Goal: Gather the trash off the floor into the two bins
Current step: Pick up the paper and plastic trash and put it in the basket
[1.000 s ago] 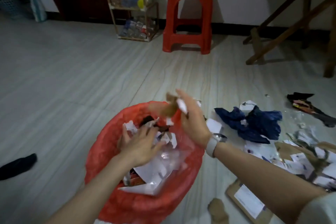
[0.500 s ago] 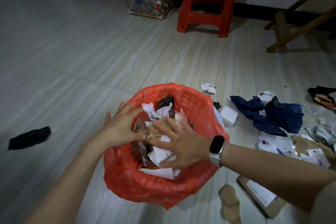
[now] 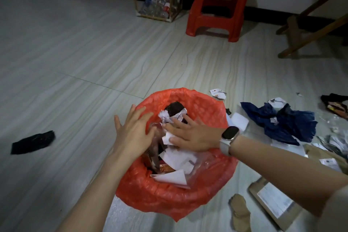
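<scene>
Both hands press flat, fingers spread, on crumpled white paper scraps [image 3: 174, 158] inside a round bin lined with a red plastic bag [image 3: 205, 111]: left hand [image 3: 134, 132], right hand [image 3: 190, 133]. More litter lies on the floor at right.

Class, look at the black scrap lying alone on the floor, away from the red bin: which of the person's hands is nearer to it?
Left. The left hand is at the bin's near rim, on the black scrap's side. The right hand lies flat on the paper inside the bin, farther away.
</scene>
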`<state>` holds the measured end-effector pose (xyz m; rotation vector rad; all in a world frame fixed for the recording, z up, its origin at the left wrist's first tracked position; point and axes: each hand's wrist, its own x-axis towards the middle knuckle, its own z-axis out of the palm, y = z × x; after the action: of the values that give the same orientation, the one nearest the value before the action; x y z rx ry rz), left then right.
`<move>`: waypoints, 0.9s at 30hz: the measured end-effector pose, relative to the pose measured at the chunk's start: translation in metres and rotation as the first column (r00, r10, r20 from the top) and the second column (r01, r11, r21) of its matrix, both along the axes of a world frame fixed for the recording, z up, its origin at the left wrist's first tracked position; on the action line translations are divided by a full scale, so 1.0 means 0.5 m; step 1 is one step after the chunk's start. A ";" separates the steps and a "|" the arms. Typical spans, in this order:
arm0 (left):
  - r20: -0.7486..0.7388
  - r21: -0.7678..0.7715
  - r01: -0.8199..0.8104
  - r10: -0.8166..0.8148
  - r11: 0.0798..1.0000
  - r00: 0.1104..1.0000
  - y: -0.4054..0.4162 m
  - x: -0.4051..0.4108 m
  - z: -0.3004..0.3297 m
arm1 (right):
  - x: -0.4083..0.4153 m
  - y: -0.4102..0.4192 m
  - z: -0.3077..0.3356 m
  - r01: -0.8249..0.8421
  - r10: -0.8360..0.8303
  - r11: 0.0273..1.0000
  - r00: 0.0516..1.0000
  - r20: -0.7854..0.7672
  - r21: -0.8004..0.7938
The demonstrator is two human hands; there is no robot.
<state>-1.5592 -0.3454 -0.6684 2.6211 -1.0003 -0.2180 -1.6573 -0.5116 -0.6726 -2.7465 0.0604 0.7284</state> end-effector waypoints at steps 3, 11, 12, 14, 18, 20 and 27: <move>0.022 -0.208 -0.066 0.072 0.976 0.997 -0.036 0.000 0.017 | -0.021 -0.023 0.067 0.008 -0.009 1.000 0.943 0.334 0.004; 0.062 -0.436 0.167 -0.155 0.884 0.986 -0.322 -0.086 0.118 | -0.149 -0.248 0.124 0.471 -0.530 0.833 0.529 0.663 0.290; 0.050 -0.405 0.217 -0.215 0.888 0.975 -0.368 -0.113 0.117 | -0.176 -0.286 0.105 0.557 -0.599 0.773 0.488 0.635 0.302; 0.010 -0.310 0.294 -0.306 0.904 0.952 -0.448 -0.165 0.101 | -0.236 -0.354 0.048 0.693 -0.690 0.667 0.435 0.579 0.273; -0.164 -0.165 0.333 -0.359 0.928 0.919 -0.568 -0.261 0.023 | -0.354 -0.459 -0.080 0.814 -0.688 0.571 0.545 0.479 -0.105; -0.251 -0.129 0.295 -0.319 0.947 0.914 -0.606 -0.300 -0.028 | -0.382 -0.503 -0.120 0.813 -0.734 0.528 0.582 0.349 -0.247; -0.430 -0.091 0.194 -0.214 0.977 0.877 -0.629 -0.345 -0.178 | -0.384 -0.570 -0.278 0.861 -0.858 0.491 0.504 0.096 -0.129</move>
<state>-1.7318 -0.6598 -0.7573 2.2669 -1.0936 -0.7892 -1.8495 -0.7968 -0.8118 -2.3437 1.4498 0.3787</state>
